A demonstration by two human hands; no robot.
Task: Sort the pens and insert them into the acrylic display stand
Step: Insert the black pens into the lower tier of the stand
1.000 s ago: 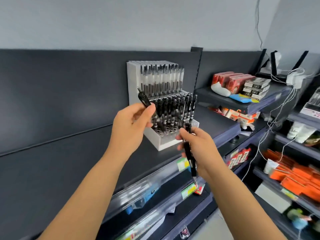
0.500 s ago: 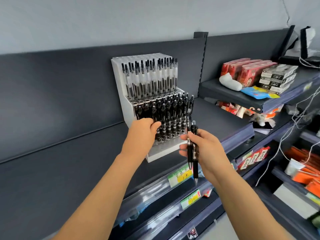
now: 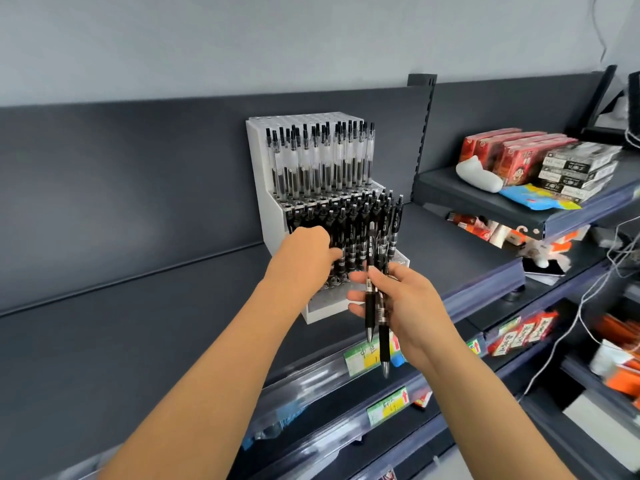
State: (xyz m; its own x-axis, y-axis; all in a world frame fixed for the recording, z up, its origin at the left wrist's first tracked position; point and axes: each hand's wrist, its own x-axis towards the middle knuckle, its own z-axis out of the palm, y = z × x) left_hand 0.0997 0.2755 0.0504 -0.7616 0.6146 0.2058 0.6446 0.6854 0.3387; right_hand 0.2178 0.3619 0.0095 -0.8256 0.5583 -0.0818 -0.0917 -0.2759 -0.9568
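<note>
A dark shelf (image 3: 145, 327) is seen running across the view, and the acrylic display stand (image 3: 257, 168) is set on it against the back panel. The stand is stepped. Its upper tier is filled with clear-barrelled pens (image 3: 322, 164), standing upright in close rows. The tier below is packed with black pens (image 3: 362, 220), also upright, so the two kinds are already kept apart.

The left hand (image 3: 304, 249) is reached into the left part of the black tier, with its fingers curled in among the barrels. Whether a pen is actually pinched there cannot be told, since the fingertips are hidden by the pens and the back of the hand.

The right hand (image 3: 408, 303) is held just in front of the stand. The loose pens (image 3: 370, 310), two black ones, are gripped in it side by side with their tips pointing down, the thumb being laid across them and the fingers wrapped behind.

At the front edge of the stand a strip of open holes (image 3: 327, 294) is left unfilled.

The task is judged to be well advanced: most pens are sorted and seated, and what is left is chiefly the two in the right hand, which are to be put with the other black pens.
</note>
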